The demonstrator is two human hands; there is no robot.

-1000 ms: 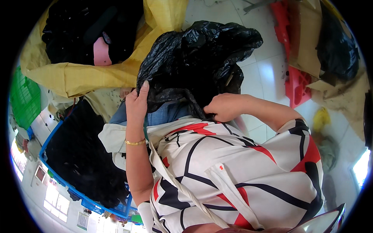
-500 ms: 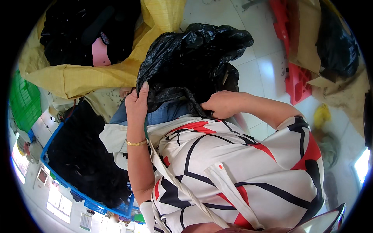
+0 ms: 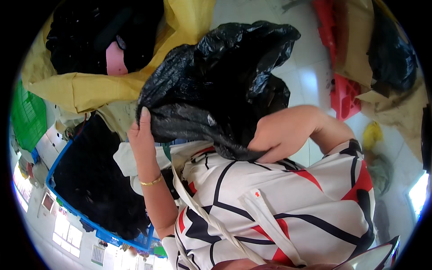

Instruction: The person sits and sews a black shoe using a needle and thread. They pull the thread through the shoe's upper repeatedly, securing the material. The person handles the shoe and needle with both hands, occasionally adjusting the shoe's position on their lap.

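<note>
A large black plastic bag [image 3: 180, 121] is spread between my two hands, its mouth gaping and its inside dark. My left hand [image 3: 143, 135] pinches the bag's rim on the left, thumb on top. On the right, my right hand [image 3: 283, 132] grips the near edge of the rim with closed fingers. The bag's far side stands up in crumpled folds. What lies inside it is too dark to make out.
At the far left a yellow woven sack [image 3: 90, 92] holds black pieces and one pink piece [image 3: 116, 60]. A blue crate [image 3: 58, 166] full of black material stands at my left, near a green basket [image 3: 29, 117]. Red plastic crates [image 3: 344, 96] and cardboard [image 3: 355, 45] are at the right.
Both hands have drawn the bag's rim nearer to me and farther apart. The mouth is wider, and the near edge now covers my lap.
</note>
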